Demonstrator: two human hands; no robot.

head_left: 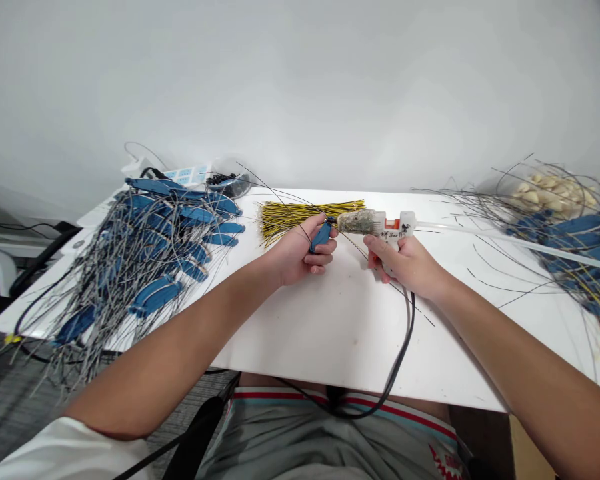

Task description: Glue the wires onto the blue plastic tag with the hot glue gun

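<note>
Near the middle of the white table, my left hand (307,250) is closed on a small blue piece (321,237) with thin dark wires coming out of its upper end. My right hand (403,260) grips a white glue gun (380,223), whose brownish, crusted front points left. Its nozzle end is at the top of the blue piece; whether they touch is too small to tell. A long translucent glue stick (480,232) runs out of the gun's back to the right. Behind my left hand lies a bundle of yellow and black wires (290,217).
A heap of blue pieces with grey wires (155,297) covers the table's left side, beside a power strip (187,175) and a bowl of black parts (235,185). More blue pieces (585,240) and cream-coloured parts (555,193) lie right. A black cable (405,340) hangs over the front edge.
</note>
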